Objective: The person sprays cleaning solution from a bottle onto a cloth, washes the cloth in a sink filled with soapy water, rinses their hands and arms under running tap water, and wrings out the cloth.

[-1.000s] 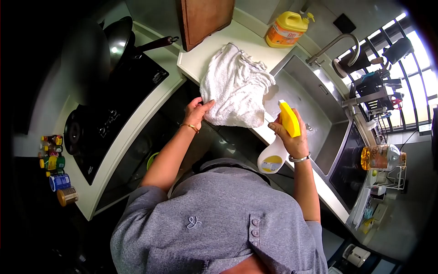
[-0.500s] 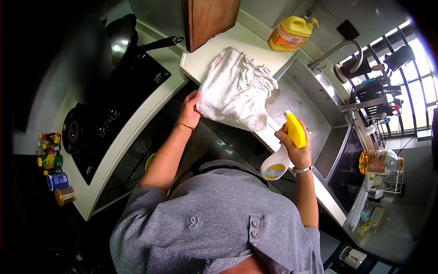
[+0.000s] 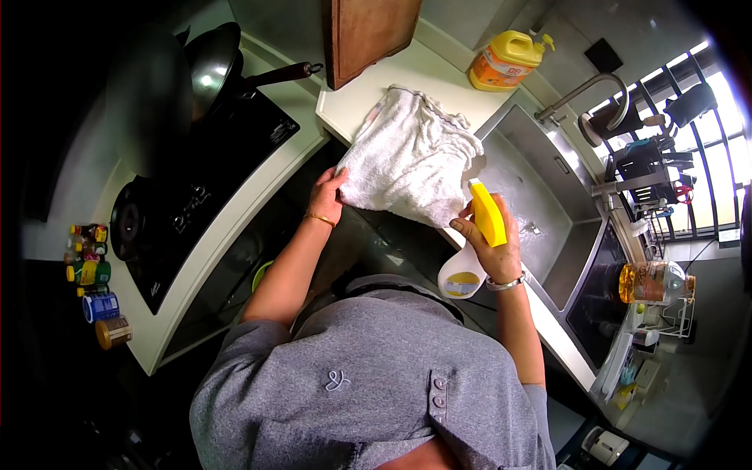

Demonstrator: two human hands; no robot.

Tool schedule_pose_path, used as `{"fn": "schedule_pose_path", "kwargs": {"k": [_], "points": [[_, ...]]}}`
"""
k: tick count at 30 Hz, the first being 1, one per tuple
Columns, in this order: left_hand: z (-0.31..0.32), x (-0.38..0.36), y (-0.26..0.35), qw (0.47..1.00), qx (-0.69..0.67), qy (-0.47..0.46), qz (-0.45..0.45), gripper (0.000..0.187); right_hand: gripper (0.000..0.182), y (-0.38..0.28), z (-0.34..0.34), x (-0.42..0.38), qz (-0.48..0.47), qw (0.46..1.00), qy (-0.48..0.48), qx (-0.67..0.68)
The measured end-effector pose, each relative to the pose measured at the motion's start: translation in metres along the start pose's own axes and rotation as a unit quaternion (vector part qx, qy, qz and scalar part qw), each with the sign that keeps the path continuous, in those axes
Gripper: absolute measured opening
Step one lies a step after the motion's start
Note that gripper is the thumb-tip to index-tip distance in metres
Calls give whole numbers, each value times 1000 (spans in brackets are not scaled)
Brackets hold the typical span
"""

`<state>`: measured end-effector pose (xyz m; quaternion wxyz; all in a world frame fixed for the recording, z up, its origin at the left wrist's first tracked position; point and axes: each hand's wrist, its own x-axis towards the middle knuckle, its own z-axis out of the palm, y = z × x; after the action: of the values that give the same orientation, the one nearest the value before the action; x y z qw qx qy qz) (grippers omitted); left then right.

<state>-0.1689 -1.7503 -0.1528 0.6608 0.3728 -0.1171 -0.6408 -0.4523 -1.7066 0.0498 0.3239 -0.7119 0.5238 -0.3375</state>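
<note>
A crumpled white towel [image 3: 407, 160] lies over the corner of the counter, its near edge hanging past the front. My left hand [image 3: 327, 196] pinches the towel's left corner, thumb on top. In my right hand [image 3: 493, 243] is a white spray bottle [image 3: 460, 274] with a yellow trigger head, held by the neck. The yellow head points toward the towel's right edge, close beside it. A label with yellow on it shows on the bottle's lower body.
Right of the towel is a steel sink [image 3: 521, 180] with a curved faucet [image 3: 583, 90]. A yellow detergent jug [image 3: 505, 63] and a wooden cutting board [image 3: 372, 35] stand behind. Leftward are a black cooktop [image 3: 204, 196], a wok [image 3: 215, 70] and several jars [image 3: 100, 307].
My right hand has moved the spray bottle left and up, nearer the towel's right edge. My left hand stays at the towel's corner.
</note>
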Motion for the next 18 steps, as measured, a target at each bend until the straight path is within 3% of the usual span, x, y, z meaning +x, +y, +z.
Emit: {"fn": "schedule_pose_path", "kwargs": {"k": [4,10,13,15,18], "points": [[2,-6,4,1000,11,13,-5,21,39,3,1,6,-1,998,28,57],[-4,-2,5,1000,-22,3,12,14,38,-9,-2,10,49,999,-9,1],[-3,-4,9,999,-14,2,34,14,37,-10,-1,5,-8,999,1,43],[-5,-4,15,998,26,-11,50,13,36,-5,-8,-3,37,998,-44,23],[-3,-2,22,999,-22,-7,48,12,37,-14,-16,-20,65,995,-74,-33]]}}
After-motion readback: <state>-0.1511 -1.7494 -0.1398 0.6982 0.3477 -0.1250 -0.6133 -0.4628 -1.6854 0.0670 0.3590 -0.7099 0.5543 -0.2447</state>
